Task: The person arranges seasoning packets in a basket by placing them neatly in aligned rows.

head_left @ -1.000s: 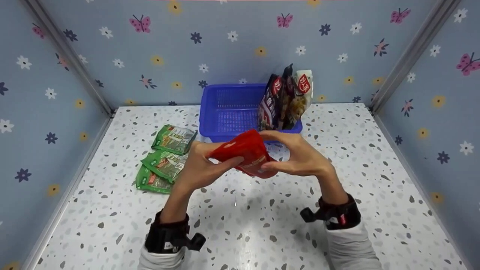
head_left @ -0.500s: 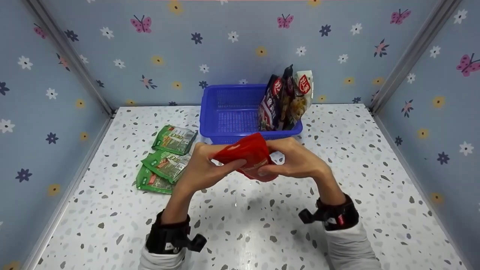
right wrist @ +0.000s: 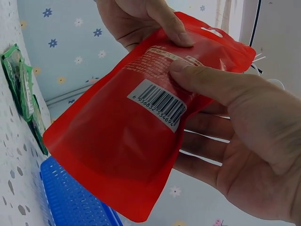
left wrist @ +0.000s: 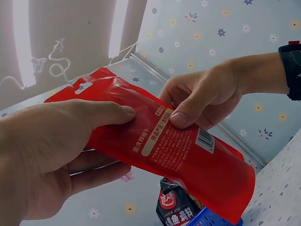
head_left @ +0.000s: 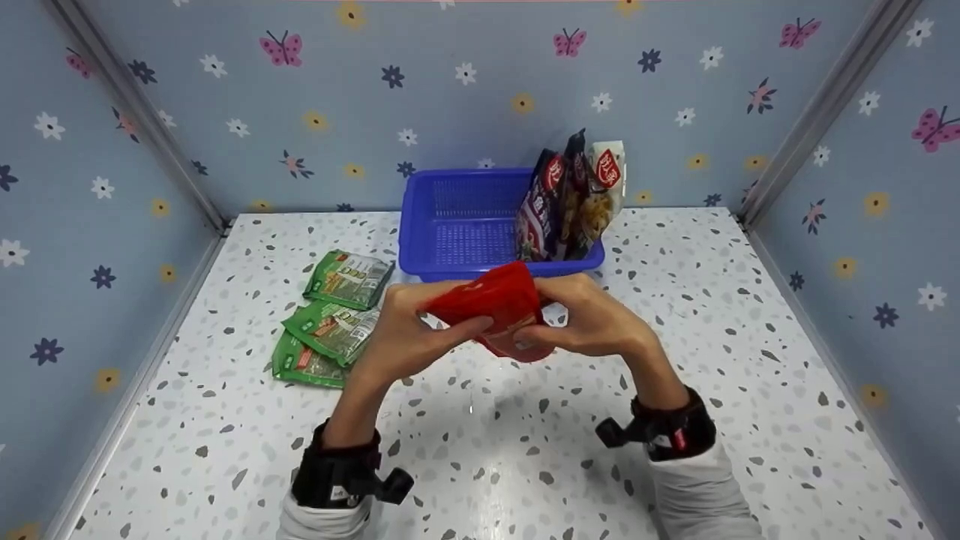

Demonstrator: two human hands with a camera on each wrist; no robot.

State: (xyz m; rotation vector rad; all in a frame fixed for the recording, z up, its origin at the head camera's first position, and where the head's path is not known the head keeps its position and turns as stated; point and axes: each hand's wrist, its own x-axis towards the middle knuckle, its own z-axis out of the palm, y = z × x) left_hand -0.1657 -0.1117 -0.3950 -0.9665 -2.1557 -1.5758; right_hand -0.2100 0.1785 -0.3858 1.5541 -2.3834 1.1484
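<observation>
A red plastic food pouch [head_left: 495, 304] is held up between both hands, in front of the blue basket. My left hand [head_left: 416, 334] pinches its left end, thumb across the printed face and fingers behind. My right hand [head_left: 596, 319] grips the other side the same way. In the left wrist view the pouch [left wrist: 188, 155] shows gold print, a barcode and a hang hole near the left thumb. The right wrist view brings the barcode [right wrist: 157, 103] up close, below the right thumb.
A blue plastic basket [head_left: 409, 225] stands by the back wall. Dark and white food packets [head_left: 574, 199] lean upright at its right end. Left of my left hand, green packets [head_left: 334, 330] lie partly overlapped on the speckled table [head_left: 480, 465]. Patterned walls [head_left: 480, 97] enclose the table.
My right hand has shifted slightly left and closer round the pouch, and the pouch has tilted a little. The basket and the packets have stayed put.
</observation>
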